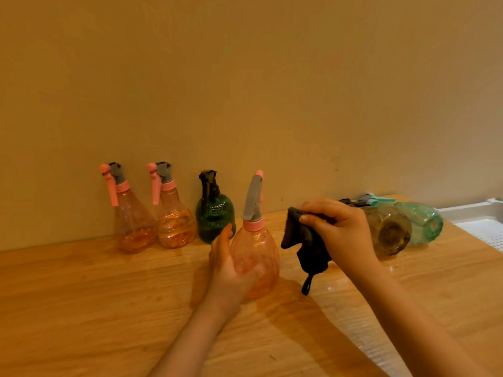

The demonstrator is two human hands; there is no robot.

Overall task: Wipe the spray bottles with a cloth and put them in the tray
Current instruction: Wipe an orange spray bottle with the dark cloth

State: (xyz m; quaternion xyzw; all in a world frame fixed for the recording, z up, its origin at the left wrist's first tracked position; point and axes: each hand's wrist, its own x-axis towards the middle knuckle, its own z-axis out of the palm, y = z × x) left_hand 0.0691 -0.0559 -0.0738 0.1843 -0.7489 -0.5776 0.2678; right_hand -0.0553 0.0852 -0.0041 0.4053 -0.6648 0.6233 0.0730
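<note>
My left hand (227, 265) grips a round pink spray bottle (258, 257) with a grey trigger head, held upright just above the wooden table (81, 308). To the right of that bottle, my right hand (340, 229) holds a dark grey cloth (307, 248), apart from it, with a loop hanging down. Against the wall stand two pink cone-shaped spray bottles (134, 216) (174, 213) and a dark green one (215, 213). Behind my right hand lie an amber bottle (389, 232) and a teal bottle (424, 221) on their sides. The white tray (479, 210) sits at the far right.
A plain beige wall runs close behind the bottles. A clear ribbed sheet (362, 333) lies on the table under my right forearm, reaching toward the tray. Bare wood fills the left and front of the table.
</note>
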